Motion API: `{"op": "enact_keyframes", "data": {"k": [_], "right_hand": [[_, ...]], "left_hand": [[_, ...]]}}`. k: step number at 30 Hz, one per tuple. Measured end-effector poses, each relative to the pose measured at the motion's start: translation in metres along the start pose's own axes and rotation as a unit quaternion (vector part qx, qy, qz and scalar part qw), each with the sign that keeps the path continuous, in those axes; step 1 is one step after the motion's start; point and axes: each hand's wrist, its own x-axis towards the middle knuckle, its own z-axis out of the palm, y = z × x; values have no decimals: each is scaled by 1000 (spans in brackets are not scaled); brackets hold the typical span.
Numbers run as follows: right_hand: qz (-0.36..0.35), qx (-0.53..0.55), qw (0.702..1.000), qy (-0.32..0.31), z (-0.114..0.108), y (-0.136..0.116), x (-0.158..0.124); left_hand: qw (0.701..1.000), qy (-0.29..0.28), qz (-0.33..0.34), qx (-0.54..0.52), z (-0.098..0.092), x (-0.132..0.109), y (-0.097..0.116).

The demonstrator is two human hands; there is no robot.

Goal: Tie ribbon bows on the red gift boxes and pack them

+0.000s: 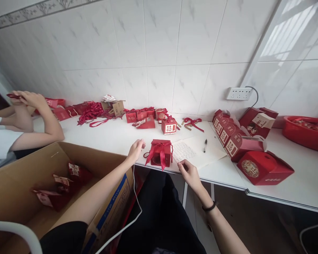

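Observation:
A red gift box [154, 161] tied with a red ribbon bow [162, 151] stands at the table's front edge, between my two hands and touching neither. My left hand [136, 151] is just left of it, fingers curled together, with nothing visible in them. To the right, my right hand [190, 173] hovers by the table edge. Its thumb and forefinger are bent and slightly apart, holding nothing. Beside the box lies a sheet of paper [184, 151] covered in small writing. A smaller red and white box [169, 127] sits behind.
An open cardboard carton [95, 152] with several red boxes inside is at my left. Red boxes [265, 168] line the right, near a red basin [294, 128]. A pen [205, 145] lies on paper. Ribbons [92, 112] are heaped at the back left, near another person's arms [46, 118].

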Motion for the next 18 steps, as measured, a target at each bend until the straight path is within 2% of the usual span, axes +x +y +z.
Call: {"op": "enact_keyframes", "data": {"k": [5, 8, 11, 16, 18], "right_hand": [[-7, 3, 1000, -13, 2, -3, 0], [2, 8, 1000, 6, 6, -3, 4], [-24, -1, 999, 21, 9, -4, 16], [-61, -30, 992, -107, 17, -6, 46], [-57, -20, 989, -132, 21, -6, 52]], "left_hand": [[999, -39, 3, 4, 9, 6, 15], [999, -37, 9, 3, 17, 4, 21], [999, -33, 22, -5, 20, 5, 21], [997, -42, 61, -22, 22, 7, 21], [996, -33, 73, -38, 22, 5, 23]]}}
